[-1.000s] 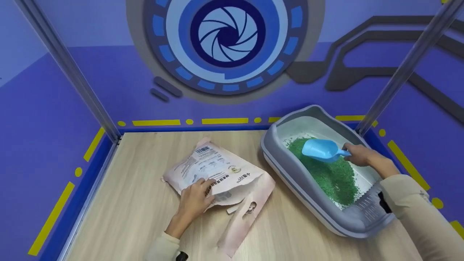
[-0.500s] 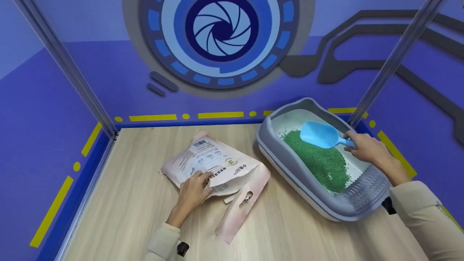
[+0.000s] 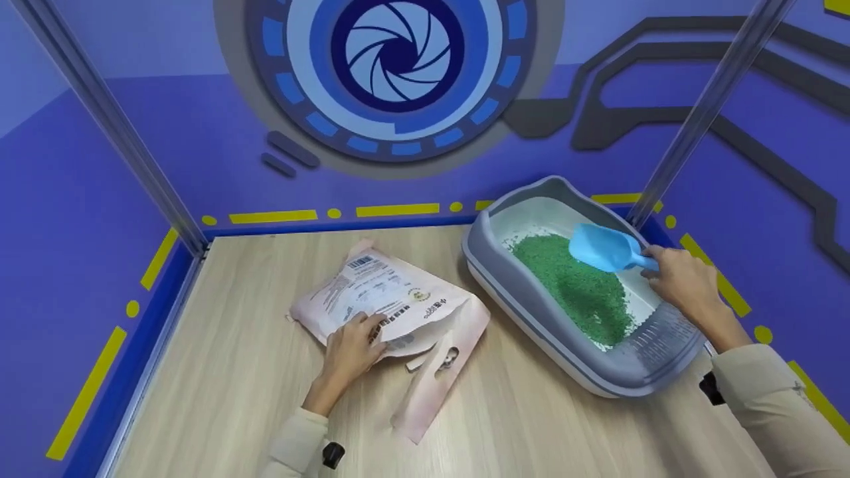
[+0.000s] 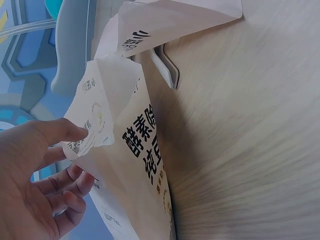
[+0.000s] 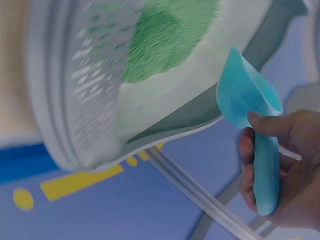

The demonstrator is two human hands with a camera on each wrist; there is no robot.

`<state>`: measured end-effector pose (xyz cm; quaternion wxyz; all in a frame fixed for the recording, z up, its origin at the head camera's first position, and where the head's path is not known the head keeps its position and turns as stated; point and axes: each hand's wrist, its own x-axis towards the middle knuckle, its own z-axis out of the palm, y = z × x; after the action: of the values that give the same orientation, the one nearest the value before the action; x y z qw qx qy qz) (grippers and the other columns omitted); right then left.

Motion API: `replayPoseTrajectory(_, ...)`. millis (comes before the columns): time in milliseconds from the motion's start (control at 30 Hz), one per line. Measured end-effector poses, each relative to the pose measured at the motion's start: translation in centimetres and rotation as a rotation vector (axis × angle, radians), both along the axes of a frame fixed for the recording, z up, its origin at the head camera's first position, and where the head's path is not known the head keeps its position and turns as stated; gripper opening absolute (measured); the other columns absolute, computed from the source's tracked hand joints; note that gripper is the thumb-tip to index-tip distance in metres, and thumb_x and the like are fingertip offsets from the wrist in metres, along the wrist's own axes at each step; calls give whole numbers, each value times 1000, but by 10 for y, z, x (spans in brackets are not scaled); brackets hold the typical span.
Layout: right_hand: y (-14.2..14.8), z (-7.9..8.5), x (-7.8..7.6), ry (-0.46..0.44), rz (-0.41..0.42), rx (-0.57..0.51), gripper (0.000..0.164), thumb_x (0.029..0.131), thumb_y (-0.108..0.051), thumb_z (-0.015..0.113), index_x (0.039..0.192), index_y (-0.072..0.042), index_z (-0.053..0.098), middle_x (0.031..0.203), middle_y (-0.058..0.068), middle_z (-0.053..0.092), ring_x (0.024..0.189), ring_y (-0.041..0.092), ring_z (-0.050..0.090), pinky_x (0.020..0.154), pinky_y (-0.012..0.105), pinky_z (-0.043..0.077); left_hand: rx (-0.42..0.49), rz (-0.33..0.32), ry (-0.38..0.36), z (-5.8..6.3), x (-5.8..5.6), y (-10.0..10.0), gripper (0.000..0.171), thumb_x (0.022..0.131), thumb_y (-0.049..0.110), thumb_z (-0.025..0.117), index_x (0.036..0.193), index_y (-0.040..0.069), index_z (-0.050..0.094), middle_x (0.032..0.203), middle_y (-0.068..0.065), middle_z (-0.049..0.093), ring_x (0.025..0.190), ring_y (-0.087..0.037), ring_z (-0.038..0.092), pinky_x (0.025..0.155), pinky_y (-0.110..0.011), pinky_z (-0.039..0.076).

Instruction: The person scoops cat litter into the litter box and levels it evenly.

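My left hand [image 3: 352,352] holds the torn edge of a pale pink cat litter bag [image 3: 372,295], which lies on the table with its opening to the right. In the left wrist view, one digit presses the paper rim while the other fingers curl beneath. Over the right side of a grey litter box [image 3: 514,325], my right hand [image 3: 684,282] grips a light blue scoop [image 3: 601,249] by its handle. No granules show in the scoop's bowl. Green litter [image 3: 574,285] is heaped along the white floor of the box.
A torn flap [image 3: 431,392] with a handle hole extends from the bag toward the table's front. A slotted grey step [image 3: 654,345] forms the box's near end. Purple wall panels [image 3: 159,146] and metal posts [image 3: 704,126] enclose the wooden table [image 3: 232,372].
The scoop and right hand have risen from over the litter and shifted toward the right wall of the box. My left hand stays at the bag. The head view has shifted slightly.
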<state>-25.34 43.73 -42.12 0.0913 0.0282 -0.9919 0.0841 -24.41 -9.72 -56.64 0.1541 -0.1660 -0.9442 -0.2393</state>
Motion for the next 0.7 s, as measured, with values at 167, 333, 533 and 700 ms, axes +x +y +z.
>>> replayPoseTrajectory(167, -22, 12, 15, -16, -27, -258, 37, 94, -13, 68, 122, 9, 63, 94, 30, 67, 60, 22, 50, 50, 28, 36, -4, -8, -16, -1, 1, -3, 43, 72, 18, 86, 113, 13, 74, 84, -4, 63, 62, -18, 52, 56, -40, 48)
replayPoseTrajectory(333, -51, 20, 36, -88, 28, -448, 40, 99, -12, 63, 128, 15, 57, 103, 31, 68, 72, 12, 59, 56, 23, 45, -3, -6, -32, -2, 1, -4, 45, 72, 17, 86, 115, 13, 74, 85, -4, 64, 63, -18, 53, 56, -39, 49)
replayPoseTrajectory(533, -75, 21, 68, -314, 265, -625, 32, 103, -7, 53, 126, 15, 48, 93, 15, 63, 73, 5, 59, 61, 24, 52, 12, -20, -15, -4, 2, -1, 46, 71, 15, 86, 115, 13, 74, 87, -6, 66, 64, -20, 57, 56, -40, 50)
replayPoseTrajectory(700, -88, 6, 91, -511, 388, -702, 29, 105, -9, 46, 126, 11, 43, 88, 8, 59, 74, 7, 59, 63, 22, 51, -9, -45, -16, -8, 2, 0, 44, 71, 12, 84, 114, 12, 75, 80, -3, 59, 61, -14, 46, 53, -35, 43)
